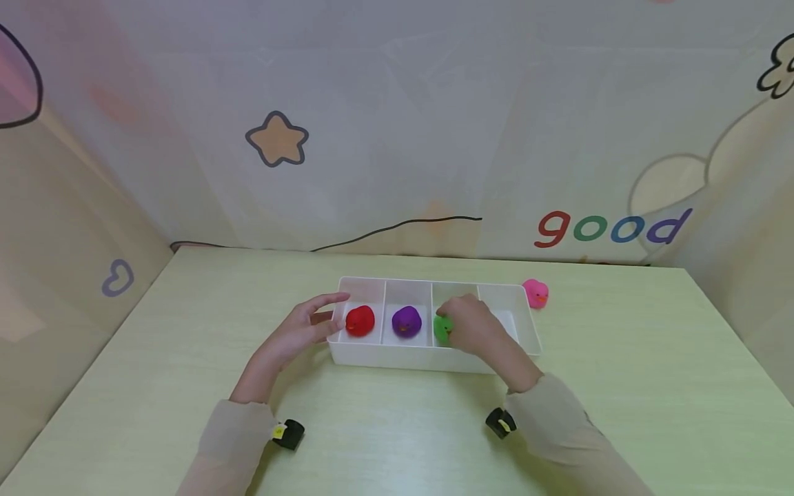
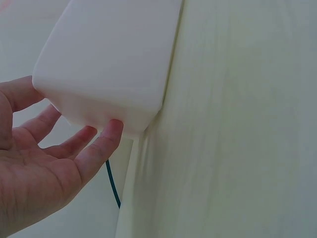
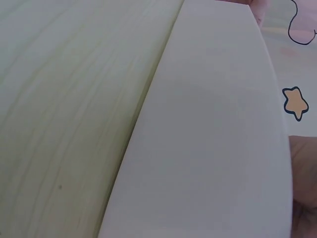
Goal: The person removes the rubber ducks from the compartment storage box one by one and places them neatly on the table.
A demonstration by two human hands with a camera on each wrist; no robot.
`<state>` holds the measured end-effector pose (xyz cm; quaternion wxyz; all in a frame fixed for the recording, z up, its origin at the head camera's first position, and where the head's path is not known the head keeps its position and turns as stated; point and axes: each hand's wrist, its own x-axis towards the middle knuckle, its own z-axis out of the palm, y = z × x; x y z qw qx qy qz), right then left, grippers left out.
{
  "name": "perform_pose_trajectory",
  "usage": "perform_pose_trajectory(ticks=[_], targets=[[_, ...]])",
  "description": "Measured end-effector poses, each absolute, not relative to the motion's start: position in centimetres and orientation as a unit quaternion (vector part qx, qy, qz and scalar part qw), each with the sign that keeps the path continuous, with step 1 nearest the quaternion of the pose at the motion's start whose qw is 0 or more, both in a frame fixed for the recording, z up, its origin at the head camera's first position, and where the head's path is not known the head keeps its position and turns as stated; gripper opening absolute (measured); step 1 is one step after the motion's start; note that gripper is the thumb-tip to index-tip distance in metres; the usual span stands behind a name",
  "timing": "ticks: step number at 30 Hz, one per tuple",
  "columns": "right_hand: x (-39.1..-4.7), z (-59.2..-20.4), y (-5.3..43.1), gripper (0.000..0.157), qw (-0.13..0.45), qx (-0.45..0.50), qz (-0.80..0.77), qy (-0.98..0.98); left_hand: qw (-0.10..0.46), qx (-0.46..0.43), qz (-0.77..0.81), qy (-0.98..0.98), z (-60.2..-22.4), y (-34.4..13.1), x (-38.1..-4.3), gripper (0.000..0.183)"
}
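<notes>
A white divided box (image 1: pixel 397 355) stands on the table. My left hand (image 1: pixel 304 327) holds its left end; in the left wrist view, the fingers (image 2: pixel 101 148) press the outer end wall, with the thumb at the rim. A red toy duck (image 1: pixel 360 321) sits in the leftmost compartment, a purple toy duck (image 1: pixel 406 322) in the one beside it. My right hand (image 1: pixel 474 324) reaches into the third compartment and pinches a green toy duck (image 1: pixel 442 329), partly covered by the fingers. In the right wrist view, the box wall hides most of that hand (image 3: pixel 303 173).
A pink toy duck (image 1: pixel 536 293) is on the table by the box's far right corner. The rightmost compartment (image 1: pixel 505 296) is partly behind my right hand. A printed curtain (image 1: pixel 397 138) closes off the table's back edge and sides.
</notes>
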<state>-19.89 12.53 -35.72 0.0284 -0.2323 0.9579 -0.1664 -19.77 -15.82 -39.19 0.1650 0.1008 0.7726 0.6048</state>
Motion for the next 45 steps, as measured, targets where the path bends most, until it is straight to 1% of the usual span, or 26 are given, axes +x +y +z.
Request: perform_pose_trajectory(ticks=[5, 9, 18, 21, 25, 32, 39, 45], targets=[[-19.5, -35.6, 13.1, 0.035, -0.016, -0.222, -0.202, 0.954, 0.164, 0.108, 0.605, 0.772, -39.1, -16.0, -19.8, 0.048], [-19.1, -35.4, 13.7, 0.034, -0.045, -0.219, -0.247, 0.943, 0.161, 0.111, 0.605, 0.772, -39.1, -16.2, -19.8, 0.048], [-18.7, -34.8, 15.3, 0.034, -0.074, -0.217, -0.338, 0.913, 0.159, 0.114, 0.606, 0.771, -39.3, -16.3, -19.9, 0.049], [-18.6, -34.5, 16.0, 0.036, -0.073, -0.206, -0.356, 0.909, 0.159, 0.116, 0.607, 0.770, -39.3, -16.2, -19.9, 0.048], [-18.5, -34.0, 17.2, 0.040, -0.057, -0.166, -0.378, 0.909, 0.161, 0.116, 0.608, 0.769, -39.3, -16.1, -19.9, 0.048], [-18.4, -33.0, 19.5, 0.039, -0.066, -0.119, -0.387, 0.912, 0.160, 0.115, 0.604, 0.772, -39.4, -16.1, -19.8, 0.048], [-18.5, -32.6, 22.2, 0.041, -0.057, -0.071, -0.400, 0.912, 0.160, 0.116, 0.604, 0.772, -39.3, -16.0, -19.7, 0.048], [-18.5, -32.5, 24.1, 0.043, -0.059, -0.057, -0.429, 0.899, 0.159, 0.119, 0.606, 0.770, -39.4, -16.0, -19.7, 0.048]])
